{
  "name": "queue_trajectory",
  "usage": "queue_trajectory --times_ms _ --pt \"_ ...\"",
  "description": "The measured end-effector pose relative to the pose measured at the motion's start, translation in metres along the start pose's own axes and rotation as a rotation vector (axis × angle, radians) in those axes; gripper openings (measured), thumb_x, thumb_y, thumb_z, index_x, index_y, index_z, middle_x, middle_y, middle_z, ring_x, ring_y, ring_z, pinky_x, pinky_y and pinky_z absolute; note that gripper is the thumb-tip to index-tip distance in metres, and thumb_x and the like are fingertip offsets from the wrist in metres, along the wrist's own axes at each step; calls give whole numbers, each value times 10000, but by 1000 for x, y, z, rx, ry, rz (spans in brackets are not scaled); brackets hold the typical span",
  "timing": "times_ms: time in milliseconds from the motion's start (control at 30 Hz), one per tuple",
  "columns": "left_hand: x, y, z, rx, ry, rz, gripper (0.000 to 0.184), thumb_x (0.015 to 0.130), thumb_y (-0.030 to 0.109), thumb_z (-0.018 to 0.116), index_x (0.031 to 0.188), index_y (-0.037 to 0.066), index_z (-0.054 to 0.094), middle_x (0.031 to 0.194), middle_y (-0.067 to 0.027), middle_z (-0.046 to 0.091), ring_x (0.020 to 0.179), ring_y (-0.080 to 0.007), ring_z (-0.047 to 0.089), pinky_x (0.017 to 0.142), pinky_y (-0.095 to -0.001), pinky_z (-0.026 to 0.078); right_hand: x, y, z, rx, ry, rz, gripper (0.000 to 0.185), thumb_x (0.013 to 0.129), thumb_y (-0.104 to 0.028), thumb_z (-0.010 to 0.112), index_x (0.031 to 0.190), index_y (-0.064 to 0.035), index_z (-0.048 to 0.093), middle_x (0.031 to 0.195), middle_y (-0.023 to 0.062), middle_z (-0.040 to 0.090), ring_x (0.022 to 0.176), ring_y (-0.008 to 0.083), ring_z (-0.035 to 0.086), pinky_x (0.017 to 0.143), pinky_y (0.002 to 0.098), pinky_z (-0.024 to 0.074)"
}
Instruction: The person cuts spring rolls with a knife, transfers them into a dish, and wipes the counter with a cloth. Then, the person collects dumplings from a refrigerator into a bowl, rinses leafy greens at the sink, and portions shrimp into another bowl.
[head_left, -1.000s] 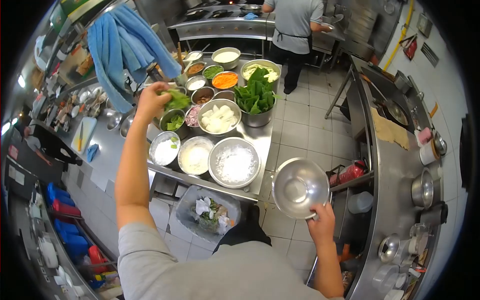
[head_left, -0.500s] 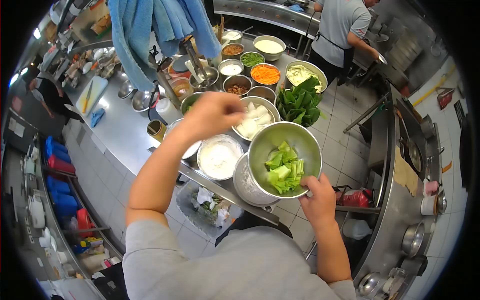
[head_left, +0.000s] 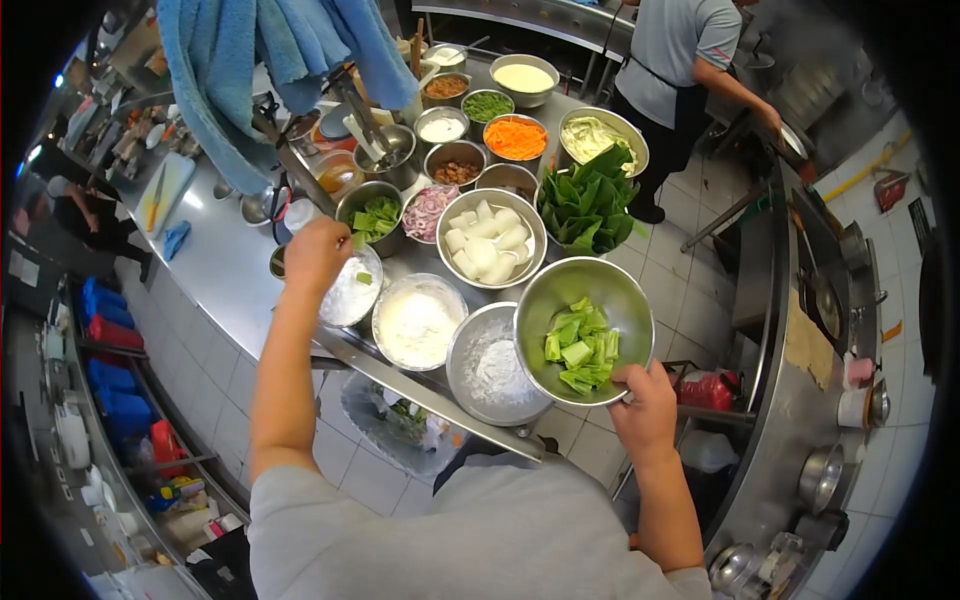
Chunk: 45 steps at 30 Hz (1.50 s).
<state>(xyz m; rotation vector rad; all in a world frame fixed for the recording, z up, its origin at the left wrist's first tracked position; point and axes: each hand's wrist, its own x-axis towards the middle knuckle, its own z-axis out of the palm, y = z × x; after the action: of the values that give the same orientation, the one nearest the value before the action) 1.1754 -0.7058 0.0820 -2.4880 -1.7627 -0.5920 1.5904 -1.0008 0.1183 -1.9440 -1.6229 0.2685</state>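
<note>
The grip of the right hand (head_left: 648, 400) is closed, thumb over the rim, on the near right side of a metal bowl (head_left: 628, 300) that holds cut leaves (head_left: 583, 345). The bowl lies forward and left of that hand; being round, it has no long axis, and its mouth is tilted toward the camera. The left hand (head_left: 318, 257) hangs well apart to the left, fingers bunched with hardly any gap; whether they pinch anything I cannot tell. Its fingertips are just beside the near left rim of a metal pot (head_left: 396, 240) of similar leaves, so the left hand is much the nearer to it. From the bowl, that pot lies forward and left, with a bowl of white chunks (head_left: 538, 232) roughly between. Below the left hand is a small bowl of white powder (head_left: 372, 308). The held bowl partly covers a wide powder bowl (head_left: 468, 365) by the front edge of the tabletop (head_left: 215, 270); I cannot tell if they touch. Tall dark leaves (head_left: 590, 195) rise just beyond it. Rightward, past the tabletop's edge, tiled floor (head_left: 650, 275) gives room, reaching to a side counter (head_left: 785, 440).
</note>
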Motion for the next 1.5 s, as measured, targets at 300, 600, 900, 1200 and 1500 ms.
queue_trajectory --times_ms 300,600,900,1200,1500 --pt "10 121 -79 -662 -304 304 118 843 93 756 946 36 758 950 -108 747 807 -259 688 720 -371 535 31 -41 34 -42 -129 -182 313 706 -64 856 935 -132 655 998 105 654 905 368 678 740 451 555" --pt "-21 -30 84 197 -486 98 175 812 67 656 924 92 787 1063 -156 730 969 -373 710 839 -507 564 24 -30 41 7 -74 -148 317 686 -65 836 934 -120 647 979 127 623 894 376 660 725 473 546" --pt "7 63 -61 -243 -350 42 163 885 146 704 987 28 752 991 -145 706 908 -312 693 800 -428 540 27 -36 42 -51 -93 -125 284 703 -49 799 931 -119 647 983 132 621 892 378 663 718 480 547" --pt "96 -9 48 -163 -195 -13 194 871 165 747 963 -5 759 947 -201 763 920 -362 741 836 -437 569 30 -46 43 -28 -39 -194 277 698 -53 800 919 -118 646 979 137 634 862 381 671 719 473 555" --pt "87 -56 133 -148 -244 -161 194 705 149 808 815 10 729 842 -220 739 849 -356 744 783 -431 573 9 -20 28 -60 -16 -5 284 704 -69 823 924 -126 651 986 118 632 896 374 668 732 477 551"
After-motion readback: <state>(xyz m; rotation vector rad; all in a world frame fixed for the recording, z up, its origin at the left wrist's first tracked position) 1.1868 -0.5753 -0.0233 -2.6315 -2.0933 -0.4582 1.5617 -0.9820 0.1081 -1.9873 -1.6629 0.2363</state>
